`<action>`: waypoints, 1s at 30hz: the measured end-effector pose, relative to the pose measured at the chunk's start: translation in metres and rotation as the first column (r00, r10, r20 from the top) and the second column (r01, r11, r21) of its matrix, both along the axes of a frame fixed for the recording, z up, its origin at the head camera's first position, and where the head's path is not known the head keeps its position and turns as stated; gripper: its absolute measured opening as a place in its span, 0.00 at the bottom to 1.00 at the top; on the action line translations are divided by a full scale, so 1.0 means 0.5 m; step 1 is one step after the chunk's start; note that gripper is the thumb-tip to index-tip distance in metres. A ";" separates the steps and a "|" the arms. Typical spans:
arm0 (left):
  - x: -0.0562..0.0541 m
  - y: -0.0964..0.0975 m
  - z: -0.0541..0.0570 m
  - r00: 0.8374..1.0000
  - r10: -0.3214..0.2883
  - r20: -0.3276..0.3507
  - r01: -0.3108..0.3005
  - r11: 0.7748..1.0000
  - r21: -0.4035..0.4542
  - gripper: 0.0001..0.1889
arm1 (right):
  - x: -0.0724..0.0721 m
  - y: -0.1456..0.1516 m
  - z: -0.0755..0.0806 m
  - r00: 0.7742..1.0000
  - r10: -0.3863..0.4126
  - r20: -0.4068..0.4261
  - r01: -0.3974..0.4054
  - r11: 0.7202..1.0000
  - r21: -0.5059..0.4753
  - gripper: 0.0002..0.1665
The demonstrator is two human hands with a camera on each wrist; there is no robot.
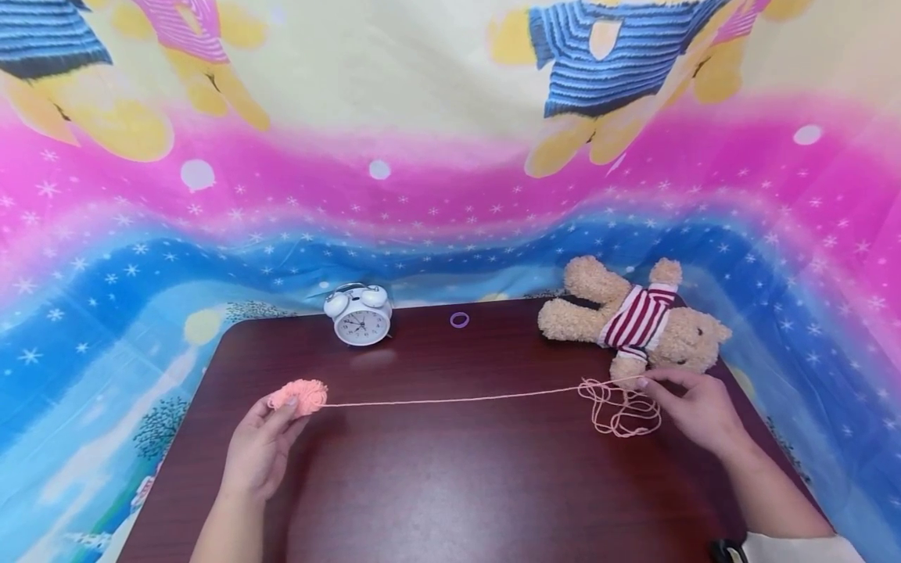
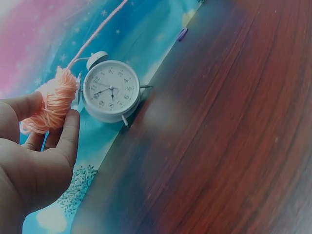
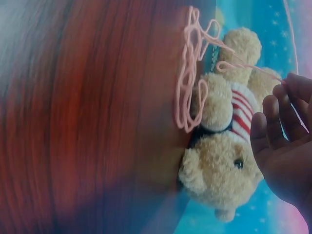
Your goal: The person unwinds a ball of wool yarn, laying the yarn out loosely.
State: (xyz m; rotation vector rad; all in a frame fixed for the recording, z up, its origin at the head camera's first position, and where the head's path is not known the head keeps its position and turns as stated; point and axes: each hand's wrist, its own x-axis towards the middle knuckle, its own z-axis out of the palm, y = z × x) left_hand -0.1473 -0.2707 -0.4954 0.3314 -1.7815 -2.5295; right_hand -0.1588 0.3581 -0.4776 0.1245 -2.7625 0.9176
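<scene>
My left hand (image 1: pixel 263 450) holds a small bundle of peach-pink yarn (image 1: pixel 304 397) between thumb and fingers, on the left over the table. In the left wrist view the wound yarn (image 2: pixel 54 102) shows its loops between the thumb and fingertips. From it a single strand (image 1: pixel 450 400) runs nearly straight across to the right. My right hand (image 1: pixel 700 410) pinches the yarn between thumb and forefinger, the other fingers loosely bent in the right wrist view. Loose loops of yarn (image 3: pixel 183 92) hang beside that hand, overlapping the teddy bear's arm in this view.
A teddy bear (image 1: pixel 637 320) in a red-and-white striped shirt lies at the table's back right corner. A white twin-bell alarm clock (image 1: pixel 361 317) stands at the back left, with a purple ring (image 1: pixel 459 320) to its right. A printed cloth (image 1: pixel 436 211) hangs behind the dark wooden table (image 1: pixel 450 485).
</scene>
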 end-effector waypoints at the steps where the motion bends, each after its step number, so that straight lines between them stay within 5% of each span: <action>1: 0.001 -0.003 0.001 1.000 0.000 0.001 0.000 1.000 -0.005 0.14 | 0.001 0.006 0.001 1.000 -0.011 0.008 0.011 1.000 0.000 0.12; 30: 0.023 -0.086 -0.007 0.995 0.064 -0.072 -0.055 0.991 0.124 0.09 | 0.029 0.146 -0.032 0.985 -0.169 0.039 0.169 0.986 0.002 0.18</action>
